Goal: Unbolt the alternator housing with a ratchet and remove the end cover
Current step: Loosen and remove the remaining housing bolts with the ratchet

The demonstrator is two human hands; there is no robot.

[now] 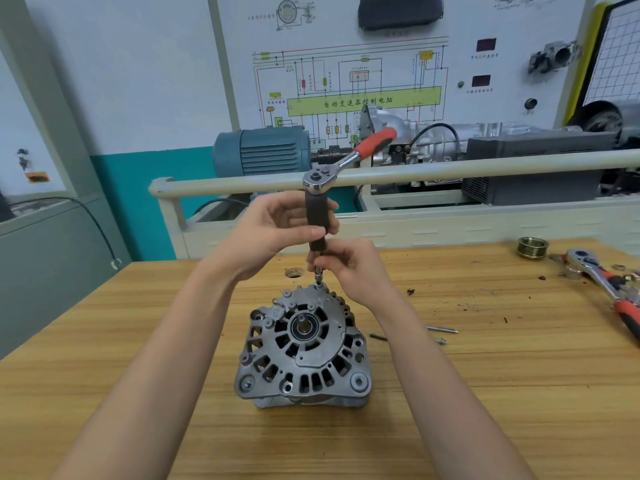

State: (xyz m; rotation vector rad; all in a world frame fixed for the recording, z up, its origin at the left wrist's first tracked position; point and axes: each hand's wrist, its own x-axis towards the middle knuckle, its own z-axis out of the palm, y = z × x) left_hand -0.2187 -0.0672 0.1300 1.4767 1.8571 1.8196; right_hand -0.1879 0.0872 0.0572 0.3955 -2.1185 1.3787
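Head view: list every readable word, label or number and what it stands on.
"自动变速器控制电脑": green bar on the wiring diagram board.
"D5", roughly: cast into the alternator end cover, faint.
Small diagram captions and labels under the red displays: too blurred to read.

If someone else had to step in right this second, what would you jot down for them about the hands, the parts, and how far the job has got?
Left hand: grips the dark extension under the ratchet.
Right hand: pinches the lower end of the extension, steadying the socket on a bolt at the far edge of the alternator.
Alternator stands on the wooden bench, end cover still on.
Done: loose long bolts lie right of the alternator; the pulley sits apart.
Left: finish this bolt, check the others, lift the cover off.
A second ratchet lies at right.
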